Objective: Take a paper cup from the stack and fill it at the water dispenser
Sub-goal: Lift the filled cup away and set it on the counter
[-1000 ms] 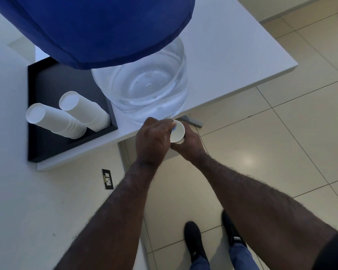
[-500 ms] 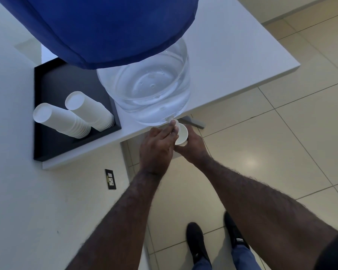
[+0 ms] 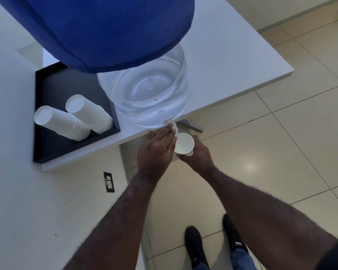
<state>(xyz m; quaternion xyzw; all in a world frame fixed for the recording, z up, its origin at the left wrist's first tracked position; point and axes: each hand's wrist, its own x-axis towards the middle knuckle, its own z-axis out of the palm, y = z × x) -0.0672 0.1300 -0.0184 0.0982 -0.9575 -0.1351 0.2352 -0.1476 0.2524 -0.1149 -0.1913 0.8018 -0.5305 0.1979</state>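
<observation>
We stretch both bare forearms forward and down. Our left hand (image 3: 156, 151) lies back-up, fingers (image 3: 169, 131) straight and together, reaching ahead. Our right hand (image 3: 198, 154) sits just beside it, curled closed with its knuckles turned downward.

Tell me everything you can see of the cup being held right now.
The cup is plain white paper with a rolled rim, upright, mouth open to the camera. The right hand holds it from below and behind, just off the table edge, under the white tap that the left hand fingers touch. Whether water is inside cannot be told.
</observation>
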